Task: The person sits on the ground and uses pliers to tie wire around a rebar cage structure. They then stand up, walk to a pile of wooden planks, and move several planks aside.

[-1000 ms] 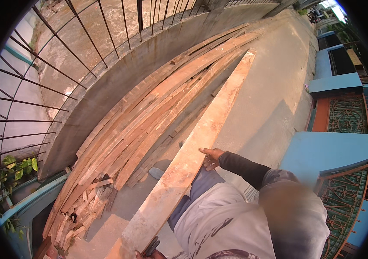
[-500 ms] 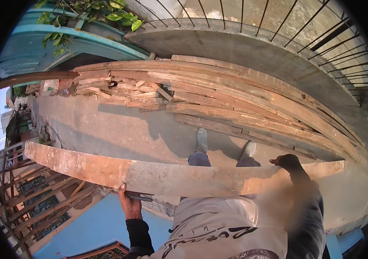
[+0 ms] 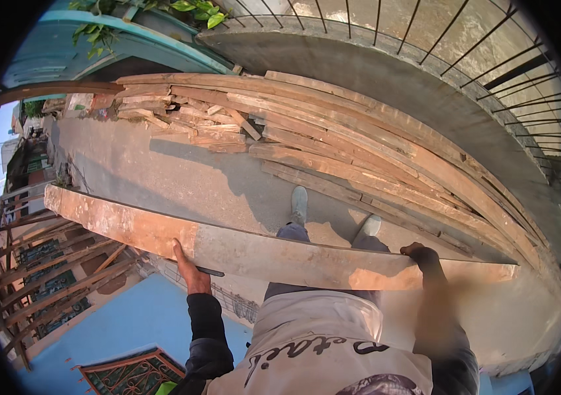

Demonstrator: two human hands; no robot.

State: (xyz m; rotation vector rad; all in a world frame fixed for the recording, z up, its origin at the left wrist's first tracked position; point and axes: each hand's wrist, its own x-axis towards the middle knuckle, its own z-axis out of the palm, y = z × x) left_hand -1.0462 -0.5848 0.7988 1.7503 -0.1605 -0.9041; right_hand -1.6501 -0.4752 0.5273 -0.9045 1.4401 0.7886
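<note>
Little shifted (view steadied): hands [image 3: 191, 273] gripping long plank [image 3: 260, 253].

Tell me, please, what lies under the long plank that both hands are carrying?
Under the plank: concrete floor, two shoes. It hides most of the legs.

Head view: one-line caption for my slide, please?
Left hand and right hand carry a long plank beside a timber stack.

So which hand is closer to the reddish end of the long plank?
The left hand. It grips the plank beside its reddish stretch; the right hand holds the pale far end.
</note>
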